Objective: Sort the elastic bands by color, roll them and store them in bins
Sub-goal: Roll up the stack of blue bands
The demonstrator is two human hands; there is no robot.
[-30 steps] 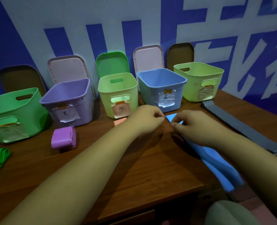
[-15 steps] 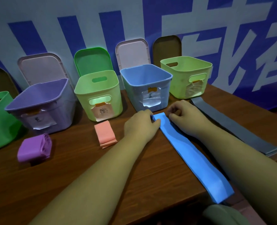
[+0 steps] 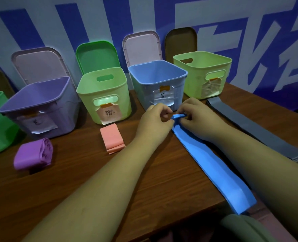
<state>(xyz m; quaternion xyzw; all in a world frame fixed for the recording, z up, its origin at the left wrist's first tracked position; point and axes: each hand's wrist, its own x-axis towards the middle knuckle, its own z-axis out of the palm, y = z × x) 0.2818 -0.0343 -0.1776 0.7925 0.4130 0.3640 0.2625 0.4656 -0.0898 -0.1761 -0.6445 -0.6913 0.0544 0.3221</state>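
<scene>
Both hands are pinched down on the far end of the blue band point(image 3: 209, 159), left hand point(image 3: 155, 119) and right hand point(image 3: 197, 116) curled in close with fingertips nipping that first little fold right in front of the blue bin point(image 3: 157, 84). Looks to me like they're starting the roll from the far end so the rest of the strip can just feed in along the table point(image 3: 92, 180) toward the body; the near end hangs right at the table's front edge. Smart spot too, since the finished roll only has to hop straight into the matching bin. Beside them a pink band point(image 3: 111, 139) sits folded flat in front of the light green bin point(image 3: 103, 95), and a purple roll point(image 3: 33, 154) waits in front of the purple bin point(image 3: 38, 105), neither dropped in yet. A grey band point(image 3: 260, 131) lies stretched out off to the right, untouched as far as I can judge. Dark wood tabletop, lids propped against a blue-and-white lettered wall point(image 3: 57, 23), room's pretty dim.
</scene>
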